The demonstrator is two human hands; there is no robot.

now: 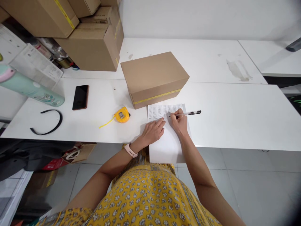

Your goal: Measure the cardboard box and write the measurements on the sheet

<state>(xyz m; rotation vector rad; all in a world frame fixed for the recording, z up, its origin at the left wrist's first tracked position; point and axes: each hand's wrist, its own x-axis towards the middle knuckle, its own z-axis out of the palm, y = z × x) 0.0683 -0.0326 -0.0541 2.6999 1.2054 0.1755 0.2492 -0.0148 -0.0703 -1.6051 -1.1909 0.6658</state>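
Observation:
A white sheet of paper (164,147) lies over the front edge of the desk, its upper part filled with columns of small handwriting. My right hand (180,124) is closed around a pen (191,113) with a clear barrel and black end, its tip at the written lines. Flat on the left side of the sheet rests my left hand (153,131), fingers stretched out and holding nothing. Just beyond the paper stands a closed cardboard box (155,73) with yellow tape along its near side. Left of my hands sits a yellow tape measure (122,115) with a short length of tape out.
On the white desk (235,119) lie a black phone (80,97) and a black headband (60,121). A mint-green bottle (33,88) stands at the left. Stacked cardboard boxes (91,47) fill the back left corner. A paper bag (81,153) is below the desk.

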